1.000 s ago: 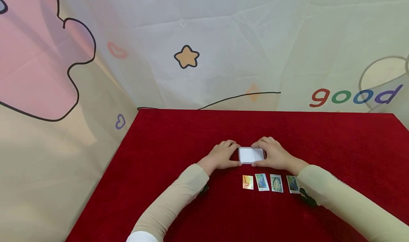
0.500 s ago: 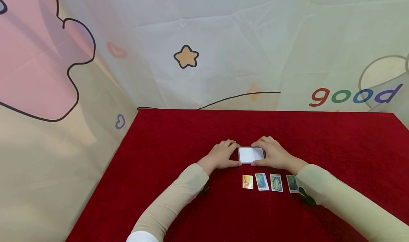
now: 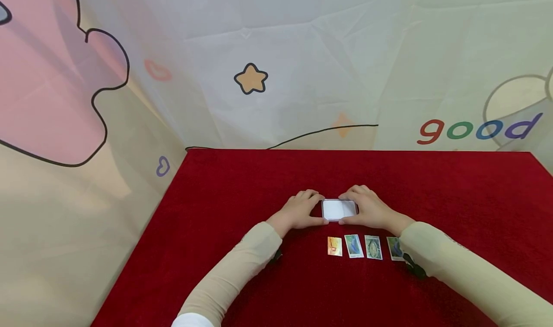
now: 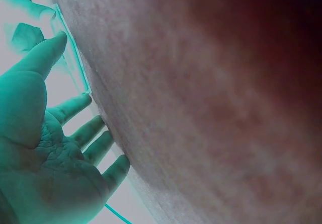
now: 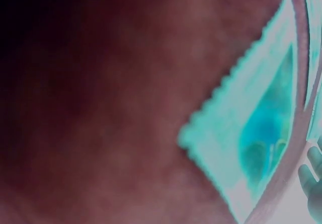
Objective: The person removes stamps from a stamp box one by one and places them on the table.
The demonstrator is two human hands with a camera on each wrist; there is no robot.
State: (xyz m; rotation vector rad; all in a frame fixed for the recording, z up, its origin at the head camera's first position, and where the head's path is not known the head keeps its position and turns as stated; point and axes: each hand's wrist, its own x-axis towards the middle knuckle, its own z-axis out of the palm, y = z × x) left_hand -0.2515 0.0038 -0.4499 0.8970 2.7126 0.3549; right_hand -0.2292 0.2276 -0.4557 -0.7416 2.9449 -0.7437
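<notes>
A small flat rectangular box (image 3: 339, 210) with a white face and clear edges lies on the red cloth in the head view. My left hand (image 3: 297, 211) holds its left end, thumb at the near corner and index finger at the far one. In the left wrist view the other fingers of the left hand (image 4: 55, 153) are spread, tips by the cloth. At the box's right end my right hand (image 3: 373, 211) grips with thumb in front and fingers behind. Nearer me lie stamps in a row: an orange stamp (image 3: 334, 246), two blue-green ones, and a blue stamp (image 3: 395, 248) beside the right sleeve.
Red cloth (image 3: 242, 183) covers the table. A printed backdrop (image 3: 302, 77) hangs behind its far edge. Close up in the right wrist view, one stamp (image 5: 221, 133) shows a toothed white border; part of a hand (image 5: 314, 178) appears at the right edge.
</notes>
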